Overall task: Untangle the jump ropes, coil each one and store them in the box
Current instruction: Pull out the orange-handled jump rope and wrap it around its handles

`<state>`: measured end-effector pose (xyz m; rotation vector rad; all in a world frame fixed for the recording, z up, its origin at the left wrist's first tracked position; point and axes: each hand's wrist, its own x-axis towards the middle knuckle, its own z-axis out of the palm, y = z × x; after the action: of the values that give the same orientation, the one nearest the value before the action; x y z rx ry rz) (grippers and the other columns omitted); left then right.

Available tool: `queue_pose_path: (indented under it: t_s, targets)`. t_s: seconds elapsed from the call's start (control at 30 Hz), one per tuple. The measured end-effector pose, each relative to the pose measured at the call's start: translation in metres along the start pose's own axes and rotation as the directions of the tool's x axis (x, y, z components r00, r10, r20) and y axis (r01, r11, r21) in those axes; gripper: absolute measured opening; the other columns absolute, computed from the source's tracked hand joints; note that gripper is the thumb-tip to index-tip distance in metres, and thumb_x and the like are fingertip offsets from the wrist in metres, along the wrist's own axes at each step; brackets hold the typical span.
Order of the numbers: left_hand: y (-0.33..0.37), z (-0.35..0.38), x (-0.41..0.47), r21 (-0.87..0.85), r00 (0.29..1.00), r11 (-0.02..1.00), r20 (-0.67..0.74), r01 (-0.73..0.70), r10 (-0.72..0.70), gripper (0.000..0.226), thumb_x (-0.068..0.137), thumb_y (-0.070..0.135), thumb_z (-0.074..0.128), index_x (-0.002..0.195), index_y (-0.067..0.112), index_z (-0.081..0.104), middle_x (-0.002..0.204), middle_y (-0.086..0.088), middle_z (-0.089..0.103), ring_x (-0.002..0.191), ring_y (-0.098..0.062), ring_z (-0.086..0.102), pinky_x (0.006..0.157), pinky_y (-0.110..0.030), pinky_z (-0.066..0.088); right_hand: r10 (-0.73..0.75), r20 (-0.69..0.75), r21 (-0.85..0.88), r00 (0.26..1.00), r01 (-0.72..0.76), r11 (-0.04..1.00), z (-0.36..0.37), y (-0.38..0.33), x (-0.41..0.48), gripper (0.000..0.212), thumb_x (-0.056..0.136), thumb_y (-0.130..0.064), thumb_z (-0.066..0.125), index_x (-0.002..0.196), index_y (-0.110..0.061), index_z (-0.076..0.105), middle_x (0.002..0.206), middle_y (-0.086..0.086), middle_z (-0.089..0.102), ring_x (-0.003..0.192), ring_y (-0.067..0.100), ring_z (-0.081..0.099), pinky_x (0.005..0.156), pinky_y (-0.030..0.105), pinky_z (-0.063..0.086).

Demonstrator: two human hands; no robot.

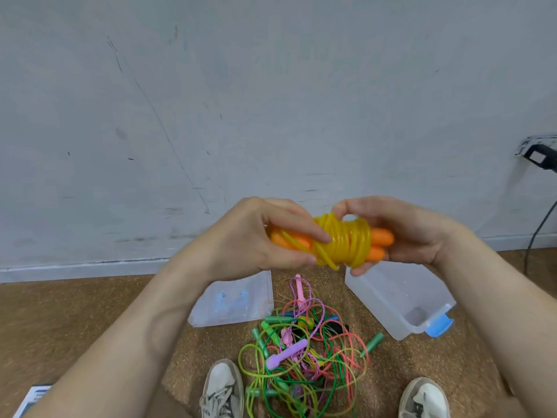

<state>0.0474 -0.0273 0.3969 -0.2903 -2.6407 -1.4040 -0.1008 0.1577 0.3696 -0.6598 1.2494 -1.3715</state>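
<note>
An orange-handled jump rope (346, 241) with a yellow cord is wound into a tight bundle around its own handles, held in the air at chest height. My left hand (265, 236) grips the bundle's left end, thumb across the cord. My right hand (401, 230) holds the right end, its fingertips pinching the cord at the top. Below on the floor lies a tangled pile of jump ropes (304, 357) in green, pink, purple, red and yellow. A clear plastic box (398, 300) with a blue latch stands to the pile's right.
The box's clear lid (235, 300) lies flat left of the pile. My two white shoes (223, 390) (425, 399) flank the pile's near side. A grey wall rises behind, with a black cable (539, 224) at the right. A printed sheet (33, 399) lies bottom left.
</note>
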Motion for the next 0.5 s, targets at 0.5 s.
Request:
queue_pose_path:
  t_s: [0.5]
  targets:
    - [-0.026, -0.009, -0.001, 0.599, 0.908, 0.799, -0.309, -0.044, 0.282, 0.047, 0.061, 0.036, 0.083, 0.103, 0.033, 0.063, 0.108, 0.003, 0.046, 0.092, -0.015, 0.045, 0.08, -0.016, 0.037, -0.135, -0.171, -0.012, 0.976, 0.135, 0.991, 0.041, 0.029, 0.035, 0.039, 0.078, -0.02, 0.07, 0.112, -0.009, 0.052, 0.081, 0.01, 0.063, 0.071, 0.034, 0.063, 0.061, 0.039, 0.054]
